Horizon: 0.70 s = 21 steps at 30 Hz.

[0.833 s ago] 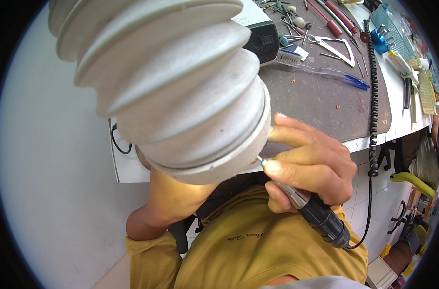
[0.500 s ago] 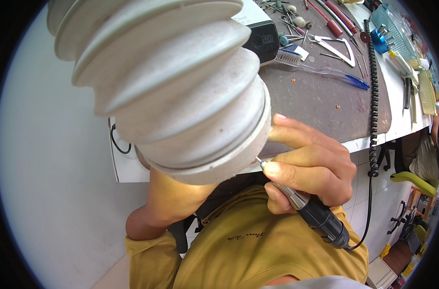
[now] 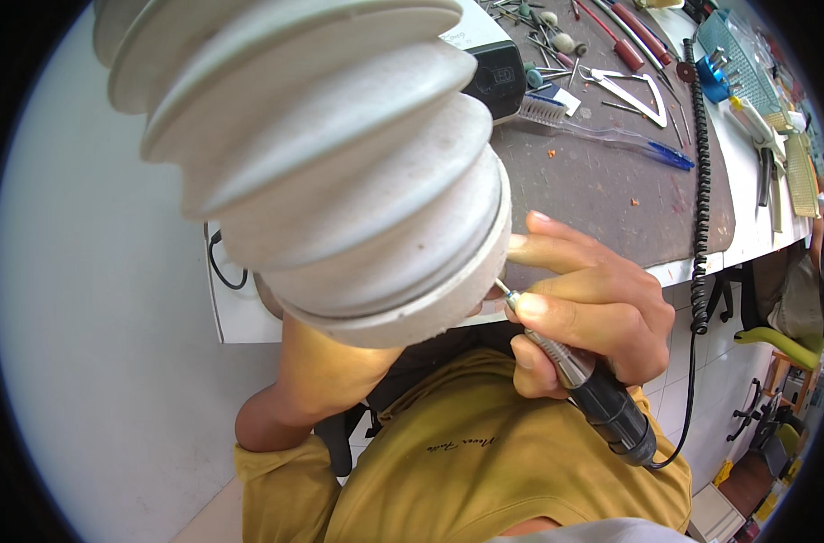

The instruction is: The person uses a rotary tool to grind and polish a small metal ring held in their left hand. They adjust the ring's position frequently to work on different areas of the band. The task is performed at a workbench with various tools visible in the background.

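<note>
My right hand (image 3: 593, 312) grips a black and silver rotary handpiece (image 3: 611, 412) like a pen, thumb and fingers near its slim bit. The bit points up and left, close to the rim of a thick white corrugated hose (image 3: 339, 181). That hose fills the upper left of the view. From below, my left forearm (image 3: 317, 380) goes in behind the hose's mouth. The left hand's fingers and anything in them are hidden there. A black coiled cord (image 3: 702, 217) hangs at the right, and a cable joins the handpiece's rear end.
On the grey-brown mat (image 3: 602, 181) lie a clear toothbrush (image 3: 611, 134) with a blue end, a white caliper (image 3: 643, 95) and several small burs (image 3: 547, 41). A black box (image 3: 498, 80) stands beside the hose. Baskets (image 3: 742, 59) line the right; a green chair (image 3: 778, 342) is beyond.
My right hand and the handpiece have shifted slightly right, so more of the bit shows outside the hose's rim. The hose and left forearm look almost unmoved.
</note>
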Each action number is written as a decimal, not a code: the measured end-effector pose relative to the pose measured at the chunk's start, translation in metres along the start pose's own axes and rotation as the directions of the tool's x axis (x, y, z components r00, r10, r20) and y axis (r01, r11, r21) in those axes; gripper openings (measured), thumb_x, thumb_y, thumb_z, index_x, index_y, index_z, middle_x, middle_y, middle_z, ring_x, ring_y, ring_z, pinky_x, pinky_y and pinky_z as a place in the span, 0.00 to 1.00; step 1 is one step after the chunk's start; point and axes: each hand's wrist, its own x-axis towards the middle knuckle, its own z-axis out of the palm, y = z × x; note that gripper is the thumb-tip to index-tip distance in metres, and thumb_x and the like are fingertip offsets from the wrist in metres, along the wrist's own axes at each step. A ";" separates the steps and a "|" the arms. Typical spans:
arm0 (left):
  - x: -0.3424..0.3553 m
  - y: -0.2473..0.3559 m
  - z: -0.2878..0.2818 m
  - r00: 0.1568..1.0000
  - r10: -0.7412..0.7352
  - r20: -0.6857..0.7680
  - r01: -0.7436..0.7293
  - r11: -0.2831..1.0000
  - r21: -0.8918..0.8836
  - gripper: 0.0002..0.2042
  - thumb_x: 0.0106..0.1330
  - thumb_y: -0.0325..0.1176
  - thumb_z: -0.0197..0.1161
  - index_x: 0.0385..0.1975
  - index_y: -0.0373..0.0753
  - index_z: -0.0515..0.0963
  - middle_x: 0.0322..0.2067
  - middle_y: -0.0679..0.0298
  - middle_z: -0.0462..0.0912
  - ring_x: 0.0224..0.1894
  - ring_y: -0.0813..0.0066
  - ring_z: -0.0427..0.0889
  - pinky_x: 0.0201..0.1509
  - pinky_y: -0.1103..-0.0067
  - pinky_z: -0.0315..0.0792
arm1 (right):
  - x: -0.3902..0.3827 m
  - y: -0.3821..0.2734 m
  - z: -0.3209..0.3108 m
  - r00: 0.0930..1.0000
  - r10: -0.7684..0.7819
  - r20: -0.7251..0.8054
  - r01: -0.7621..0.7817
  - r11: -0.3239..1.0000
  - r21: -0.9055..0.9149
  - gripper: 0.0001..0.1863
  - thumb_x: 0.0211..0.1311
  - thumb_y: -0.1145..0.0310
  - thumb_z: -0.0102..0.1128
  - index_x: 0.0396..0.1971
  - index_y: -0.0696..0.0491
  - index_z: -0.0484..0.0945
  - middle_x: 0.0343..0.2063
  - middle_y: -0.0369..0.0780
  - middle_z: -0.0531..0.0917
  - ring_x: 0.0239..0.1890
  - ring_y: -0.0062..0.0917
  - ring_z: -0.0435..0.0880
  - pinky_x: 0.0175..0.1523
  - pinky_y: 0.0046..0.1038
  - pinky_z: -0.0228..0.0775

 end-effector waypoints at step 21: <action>-0.005 0.000 -0.006 1.000 -0.006 -0.004 0.006 1.000 0.006 0.10 0.71 0.26 0.65 0.46 0.26 0.78 0.40 0.51 0.86 0.43 0.66 0.89 0.47 0.73 0.87 | 0.006 -0.007 0.000 0.999 0.019 0.047 -0.021 0.999 0.044 0.14 0.61 0.66 0.73 0.37 0.60 0.81 0.21 0.43 0.84 0.36 0.47 0.91 0.53 0.50 0.83</action>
